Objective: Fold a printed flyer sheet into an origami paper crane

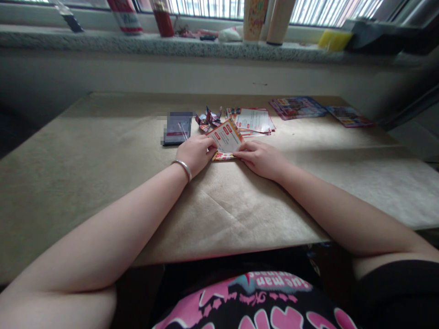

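Observation:
A printed paper sheet (226, 138) with red labels and an orange edge lies on the table in front of me, its near edge folded up into a strip. My left hand (195, 155) grips the left end of that fold, fingers bent together. At the fold's right end, my right hand (259, 157) pinches the paper between thumb and fingers. Just behind the sheet sit folded paper pieces (209, 119) with pointed tips. To their right is a stack of similar printed sheets (255, 119), partly covered by the one in my hands.
A dark tablet-like device (176, 130) lies left of the folded pieces. Farther right are glossy colourful leaflets (298, 107) and another leaflet (350, 116). Bottles, a yellow sponge-like block (335, 40) and small items line the stone windowsill (192, 48) behind the table (103, 183).

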Action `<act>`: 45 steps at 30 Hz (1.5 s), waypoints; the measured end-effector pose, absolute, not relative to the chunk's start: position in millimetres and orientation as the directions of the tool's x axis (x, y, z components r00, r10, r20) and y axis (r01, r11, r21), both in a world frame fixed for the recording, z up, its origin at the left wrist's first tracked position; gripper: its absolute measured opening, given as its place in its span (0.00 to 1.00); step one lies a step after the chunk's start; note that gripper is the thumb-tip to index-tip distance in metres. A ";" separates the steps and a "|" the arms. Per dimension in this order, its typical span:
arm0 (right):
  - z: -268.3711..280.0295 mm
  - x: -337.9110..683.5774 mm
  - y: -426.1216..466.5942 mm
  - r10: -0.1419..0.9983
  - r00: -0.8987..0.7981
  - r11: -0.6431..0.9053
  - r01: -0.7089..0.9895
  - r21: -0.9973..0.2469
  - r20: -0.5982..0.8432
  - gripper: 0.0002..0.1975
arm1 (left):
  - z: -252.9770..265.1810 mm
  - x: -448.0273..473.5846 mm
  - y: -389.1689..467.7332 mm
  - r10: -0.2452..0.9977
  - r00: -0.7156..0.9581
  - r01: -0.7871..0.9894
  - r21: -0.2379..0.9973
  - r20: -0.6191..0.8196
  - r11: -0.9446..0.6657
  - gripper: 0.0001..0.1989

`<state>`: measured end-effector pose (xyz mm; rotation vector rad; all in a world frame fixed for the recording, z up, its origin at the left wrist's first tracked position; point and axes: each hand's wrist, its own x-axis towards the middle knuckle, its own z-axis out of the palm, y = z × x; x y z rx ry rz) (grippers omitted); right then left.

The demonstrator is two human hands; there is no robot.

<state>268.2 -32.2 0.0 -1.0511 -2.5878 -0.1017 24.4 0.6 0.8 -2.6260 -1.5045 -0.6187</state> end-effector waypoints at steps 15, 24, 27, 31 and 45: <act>-4.2 272.2 -29.4 0.695 -0.635 0.670 0.742 0.016 0.337 0.18 | 0.0 22.1 -6.6 0.635 0.649 0.667 0.087 0.419 -0.740 0.15; -3.9 273.4 -28.4 0.717 -0.621 0.656 0.755 -0.003 0.317 0.19 | 1.7 23.6 -11.8 0.644 0.704 0.672 0.013 0.300 -0.741 0.18; -3.7 272.9 -27.8 0.719 -0.620 0.653 0.758 0.001 0.313 0.19 | 2.2 24.3 -12.1 0.665 0.688 0.693 0.009 0.289 -0.721 0.18; -3.7 273.3 -27.1 0.720 -0.624 0.656 0.755 -0.003 0.302 0.19 | 2.3 24.6 -11.9 0.674 0.689 0.692 0.032 0.267 -0.721 0.18; -1.7 271.7 -27.4 0.746 -0.607 0.631 0.776 0.002 0.275 0.19 | 6.3 27.7 -15.8 0.692 0.677 0.717 -0.011 0.252 -0.697 0.17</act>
